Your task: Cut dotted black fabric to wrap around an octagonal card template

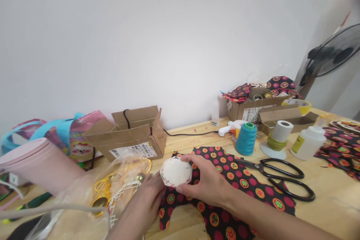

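- The right hand is pinching a white octagonal piece by its edge, holding it over the dotted black fabric.
- The left hand is pressing flat on the fabric's left edge — clasping nothing.
- Judging by this, the piece is being positioned; the next move calls for steady alignment.
- The scissors are lying near on the wooden table — a white wall behind.

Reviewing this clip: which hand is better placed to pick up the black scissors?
Probably the right hand: the scissors lie on its side, while the left hand is across the white octagon.
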Motion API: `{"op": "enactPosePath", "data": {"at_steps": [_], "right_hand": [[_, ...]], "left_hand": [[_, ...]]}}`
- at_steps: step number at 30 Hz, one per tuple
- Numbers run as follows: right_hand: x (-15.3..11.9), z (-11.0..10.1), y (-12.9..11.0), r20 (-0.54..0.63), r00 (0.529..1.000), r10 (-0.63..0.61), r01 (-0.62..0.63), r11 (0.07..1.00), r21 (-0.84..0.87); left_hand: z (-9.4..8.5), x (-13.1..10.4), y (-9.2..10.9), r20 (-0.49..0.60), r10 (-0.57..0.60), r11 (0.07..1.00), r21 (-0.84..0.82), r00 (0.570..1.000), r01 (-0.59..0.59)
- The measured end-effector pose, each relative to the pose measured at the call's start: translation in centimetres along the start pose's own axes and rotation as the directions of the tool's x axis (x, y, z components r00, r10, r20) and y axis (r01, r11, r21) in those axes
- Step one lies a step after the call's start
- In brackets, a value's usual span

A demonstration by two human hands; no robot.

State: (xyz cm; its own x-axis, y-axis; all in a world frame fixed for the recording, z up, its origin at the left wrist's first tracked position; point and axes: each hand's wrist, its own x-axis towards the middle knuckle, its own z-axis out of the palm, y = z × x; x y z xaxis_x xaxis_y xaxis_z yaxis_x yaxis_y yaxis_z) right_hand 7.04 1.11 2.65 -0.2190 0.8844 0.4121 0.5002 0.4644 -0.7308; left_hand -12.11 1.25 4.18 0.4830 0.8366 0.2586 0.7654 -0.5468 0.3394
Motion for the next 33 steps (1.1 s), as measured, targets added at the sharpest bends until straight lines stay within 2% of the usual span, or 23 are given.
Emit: {"op": "enactPosePath", "data": {"at_steps": [3,7,10,13,17,21,29,33], "right_hand": [[-0.3,1.1,0.7,0.043,0.999,0.002,-0.002,1.0,0.008],[-0.9,1.7,1.3,0.075,0.997,-0.015,0.015,1.0,-0.007],[-0.9,1.8,1.3,0.096,0.992,-0.077,0.079,0.997,-0.014],[-0.9,1.8,1.3,0.116,0.984,-0.137,0.14,0.99,-0.017],[-0.8,1.8,1.2,0.129,0.977,-0.169,0.174,0.984,-0.027],[-0.7,1.7,1.4,0.109,0.984,-0.139,0.147,0.987,-0.064],[-0.8,1.9,1.5,0.086,0.987,-0.133,0.14,0.987,-0.082],[-0.7,1.9,1.7,0.044,0.994,-0.099,0.103,0.991,-0.087]], "left_hand": [[-0.3,-0.1,-0.7,0.154,-0.044,0.998,-0.032,0.987,0.05],[0.1,-0.6,-1.7,0.173,-0.23,0.959,-0.13,0.958,0.254],[0.4,-1.0,-2.2,0.224,-0.279,0.93,-0.18,0.934,0.321],[0.4,-1.2,-2.3,0.241,-0.267,0.929,-0.194,0.933,0.316],[0.2,-1.2,-2.2,0.243,-0.251,0.95,-0.125,0.937,0.287],[0.0,-1.3,-2.1,0.223,-0.213,0.971,-0.059,0.951,0.231],[-0.4,-1.2,-1.5,0.225,-0.231,0.969,-0.031,0.947,0.244],[0.0,-1.1,-1.9,0.188,-0.245,0.964,-0.058,0.951,0.26]]}}
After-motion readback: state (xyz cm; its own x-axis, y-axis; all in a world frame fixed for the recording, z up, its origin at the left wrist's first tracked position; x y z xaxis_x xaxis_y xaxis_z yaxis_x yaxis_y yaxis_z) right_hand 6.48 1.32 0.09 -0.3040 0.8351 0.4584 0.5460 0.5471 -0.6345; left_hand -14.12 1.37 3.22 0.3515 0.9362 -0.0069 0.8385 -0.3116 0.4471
